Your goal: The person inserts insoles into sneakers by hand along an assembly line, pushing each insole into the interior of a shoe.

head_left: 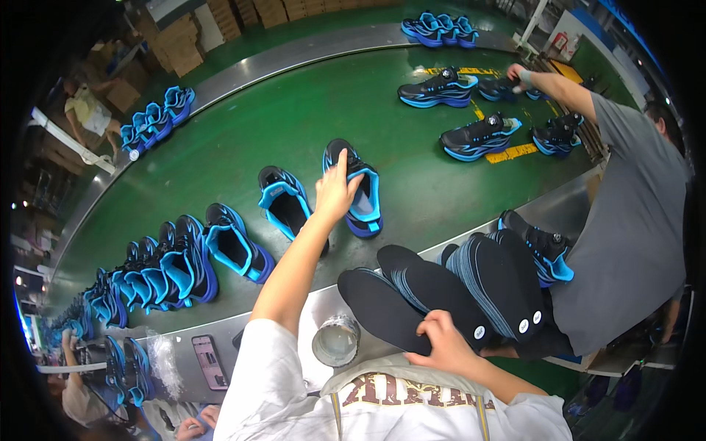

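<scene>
My left hand [334,189] is over a black and blue sneaker [365,220] on the green belt. Its index finger lies stretched along the toe, and the thumb reaches to the shoe's opening; the other fingers are partly hidden. Just left of it stands another sneaker [273,192], its opening towards me. Close to my body, my right hand [448,344] is closed on the near end of a black insole [379,305]. Stacks of black insoles [441,290] with light blue edges lie fanned out beside it.
A row of sneakers [187,261] lines the belt's near left side. Near the metal edge are a clear round container [336,340], a phone [210,362] and plastic wrap [165,364]. At right, a co-worker [625,198] in grey handles sneakers; more shoes [441,29] stand on the far ledge.
</scene>
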`<state>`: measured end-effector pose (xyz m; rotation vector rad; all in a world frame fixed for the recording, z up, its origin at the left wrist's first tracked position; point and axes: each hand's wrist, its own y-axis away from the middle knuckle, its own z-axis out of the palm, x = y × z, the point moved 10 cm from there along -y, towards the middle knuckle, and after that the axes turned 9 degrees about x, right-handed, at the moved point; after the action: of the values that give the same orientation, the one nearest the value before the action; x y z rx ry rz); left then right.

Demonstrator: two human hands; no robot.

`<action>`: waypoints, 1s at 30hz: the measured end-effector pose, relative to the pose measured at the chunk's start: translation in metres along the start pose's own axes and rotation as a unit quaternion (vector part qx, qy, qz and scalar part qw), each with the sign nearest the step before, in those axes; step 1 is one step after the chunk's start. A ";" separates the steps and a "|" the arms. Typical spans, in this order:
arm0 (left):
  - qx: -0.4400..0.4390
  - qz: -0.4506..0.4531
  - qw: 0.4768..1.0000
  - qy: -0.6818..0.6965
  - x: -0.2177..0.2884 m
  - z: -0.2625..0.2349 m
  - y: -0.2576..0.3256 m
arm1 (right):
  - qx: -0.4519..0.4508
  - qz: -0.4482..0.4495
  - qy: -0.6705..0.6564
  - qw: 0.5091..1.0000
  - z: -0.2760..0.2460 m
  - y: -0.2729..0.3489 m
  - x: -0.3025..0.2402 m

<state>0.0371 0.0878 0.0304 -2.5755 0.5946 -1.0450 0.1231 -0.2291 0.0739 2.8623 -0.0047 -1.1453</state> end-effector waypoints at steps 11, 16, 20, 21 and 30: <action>-0.027 -0.242 0.952 0.183 -0.038 0.025 -0.009 | 0.179 -0.181 0.111 0.961 -0.102 -0.152 -0.028; 0.064 -0.258 0.949 0.166 -0.032 0.002 0.000 | 0.133 -0.200 0.136 0.961 -0.082 -0.201 -0.030; 0.040 -0.285 0.936 0.203 -0.025 0.006 0.005 | 0.088 -0.189 0.155 0.966 -0.052 -0.227 -0.014; 0.033 -0.284 0.935 0.210 -0.025 0.007 0.007 | 0.084 -0.191 0.151 0.966 -0.042 -0.232 -0.008; -0.007 -0.250 0.929 0.271 -0.023 0.012 0.004 | 0.031 -0.096 0.224 0.969 0.042 -0.266 0.046</action>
<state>0.0294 0.0973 0.0070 -2.4961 0.0357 -1.9559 0.1225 0.0333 -0.0029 3.1633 0.2658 -0.4976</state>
